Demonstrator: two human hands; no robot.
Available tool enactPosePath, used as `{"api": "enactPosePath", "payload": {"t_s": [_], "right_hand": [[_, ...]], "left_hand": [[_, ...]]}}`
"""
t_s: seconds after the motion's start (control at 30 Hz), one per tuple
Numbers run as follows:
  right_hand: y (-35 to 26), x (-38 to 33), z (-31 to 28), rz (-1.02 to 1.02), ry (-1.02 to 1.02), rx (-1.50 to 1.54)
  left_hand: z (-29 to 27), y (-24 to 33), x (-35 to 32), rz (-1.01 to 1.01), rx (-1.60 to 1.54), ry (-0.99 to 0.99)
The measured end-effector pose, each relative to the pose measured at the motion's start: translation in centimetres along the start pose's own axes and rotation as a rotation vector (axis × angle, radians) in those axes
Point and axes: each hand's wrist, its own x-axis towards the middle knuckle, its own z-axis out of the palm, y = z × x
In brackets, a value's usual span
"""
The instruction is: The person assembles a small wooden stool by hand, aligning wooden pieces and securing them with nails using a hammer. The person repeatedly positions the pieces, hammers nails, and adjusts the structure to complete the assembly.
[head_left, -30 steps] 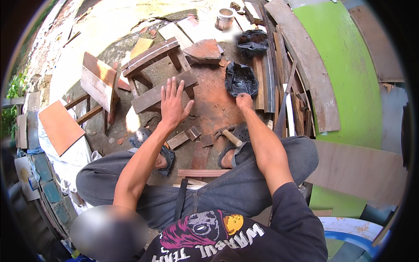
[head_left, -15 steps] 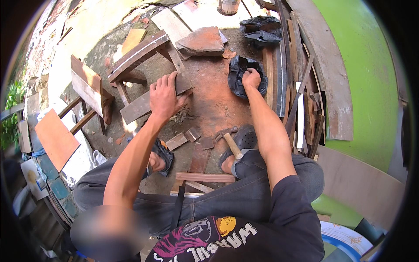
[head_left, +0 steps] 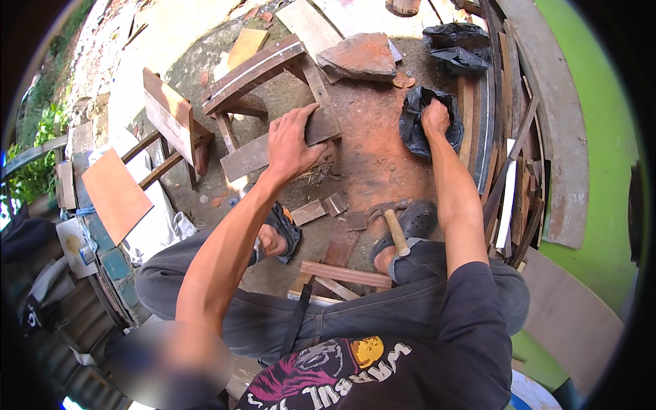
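My left hand (head_left: 294,140) is wrapped over a dark wooden board (head_left: 246,157) at the near side of a small wooden stool frame (head_left: 256,72), its fingers over the far edge. My right hand (head_left: 435,117) reaches into an open black plastic bag (head_left: 415,130) on the ground. Its fingers look curled, but the fingertips and whatever they touch are hidden in the bag. A hammer (head_left: 398,234) with a light wooden handle rests by my right shoe (head_left: 415,220). Small wood offcuts (head_left: 309,212) lie between my feet.
A second wooden piece (head_left: 167,109) with legs stands at the left, near a thin orange-brown panel (head_left: 117,196). Behind the bag sits another black bag (head_left: 458,49); a stone slab (head_left: 357,56) lies left of it. Long planks (head_left: 509,82) line the right by a green wall (head_left: 581,41).
The view has shifted, so the whole scene sits farther right in the picture. My left hand stays on the board, and my right hand is still in the black bag.
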Motion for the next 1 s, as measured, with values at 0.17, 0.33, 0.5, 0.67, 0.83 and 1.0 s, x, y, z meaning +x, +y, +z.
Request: {"api": "enactPosePath", "payload": {"t_s": [0.17, 0.33, 0.5, 0.67, 0.83, 1.0], "right_hand": [[0.2, 0.5, 0.3, 0.045, -0.097, -0.017], [0.9, 0.6, 0.2, 0.099, -0.057, 0.061], [-1.0, 0.1, -1.2, 0.183, -0.086, 0.087], [-0.1, 1.3, 0.3, 0.256, -0.095, 0.054], [0.8, 0.6, 1.0, 0.233, -0.071, 0.131], [0.7, -2.7, -0.2, 0.173, -0.021, 0.213]], "left_hand": [[0.1, -0.1, 0.1, 0.028, 0.003, 0.006], [0.1, 0.1, 0.3, 0.055, 0.013, 0.012], [0.2, -0.1, -0.1, 0.047, 0.046, 0.02], [0.0, 0.4, 0.1, 0.051, 0.052, 0.005], [0.2, 0.1, -0.2, 0.076, 0.07, 0.031], [0.5, -0.5, -0.4, 0.089, 0.075, 0.049]]}}
